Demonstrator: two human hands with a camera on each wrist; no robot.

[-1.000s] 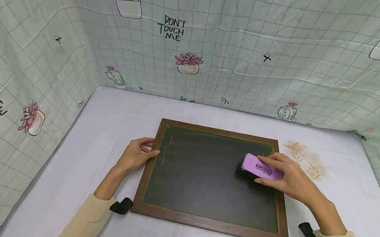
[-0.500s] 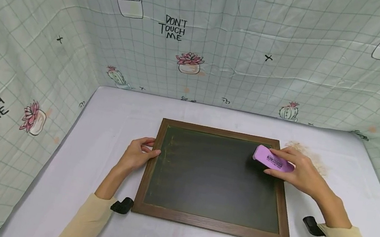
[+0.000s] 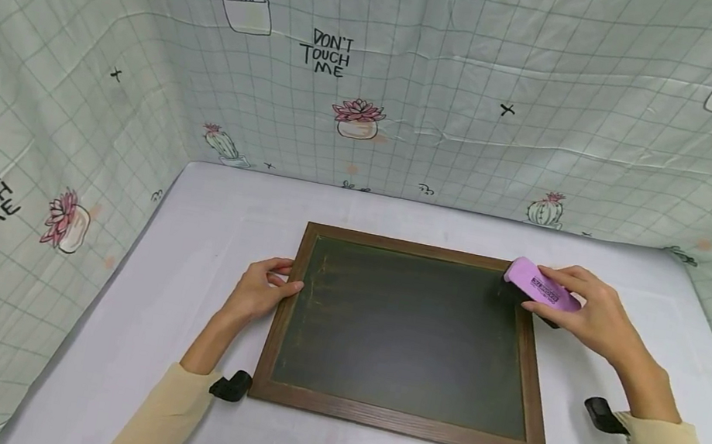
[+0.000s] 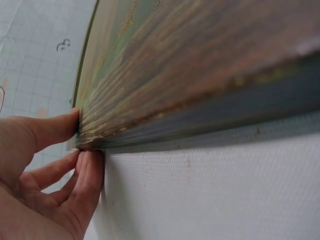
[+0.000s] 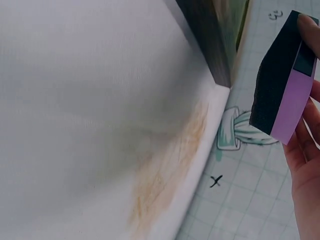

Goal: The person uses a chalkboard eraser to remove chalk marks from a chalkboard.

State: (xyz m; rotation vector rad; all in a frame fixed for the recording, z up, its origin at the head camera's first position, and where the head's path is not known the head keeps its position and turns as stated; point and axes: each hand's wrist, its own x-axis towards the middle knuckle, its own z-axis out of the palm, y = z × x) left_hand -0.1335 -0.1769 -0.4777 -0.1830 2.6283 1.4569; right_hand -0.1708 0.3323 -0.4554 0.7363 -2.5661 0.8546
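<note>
A dark chalkboard (image 3: pixel 400 339) with a brown wooden frame (image 3: pixel 393 420) lies flat on the white-covered table. My left hand (image 3: pixel 256 289) pinches the frame's left side; in the left wrist view the thumb is on top and the fingers (image 4: pixel 90 172) are against the lower edge. Over the board's far right corner, my right hand (image 3: pixel 598 314) holds a purple chalkboard eraser (image 3: pixel 524 274) by its sides. Its black felt (image 5: pixel 275 75) shows in the right wrist view, tilted and apart from the white cloth. Faint yellowish chalk traces (image 3: pixel 320 267) run along the board's left side.
A tan powdery smudge (image 5: pixel 165 175) marks the table cloth (image 3: pixel 238 210) near the board's far right corner; my right hand hides it in the head view. Printed fabric (image 3: pixel 448 96) walls in the back and sides. Black wrist devices (image 3: pixel 231 386) stick out at both cuffs.
My right hand has carried the eraser away and rightward, from over the board's right half to its far right corner, covering the smudge. My left hand keeps its grip on the frame.
</note>
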